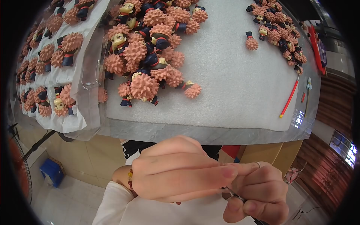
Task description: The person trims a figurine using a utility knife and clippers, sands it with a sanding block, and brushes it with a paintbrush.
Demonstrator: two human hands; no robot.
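Note:
My left hand, with a beaded bracelet at its wrist, is closed in front of my body, below the table's near edge. Its fingertips meet those of my right hand. Whatever the left fingers pinch is mostly hidden; only a small dark bit shows. A slim dark metal tool is gripped between the thumb and curled fingers of my right hand, its tip reaching toward the left fingertips. I cannot tell its exact kind. Beyond my hands lies a heap of figurines with spiky pink hair and navy clothes.
A white foam sheet covers the grey table. At left, a clear plastic tray holds rows of figurines on white paper. A second figurine pile lies back right. A red thin-tipped tool rests near the right edge.

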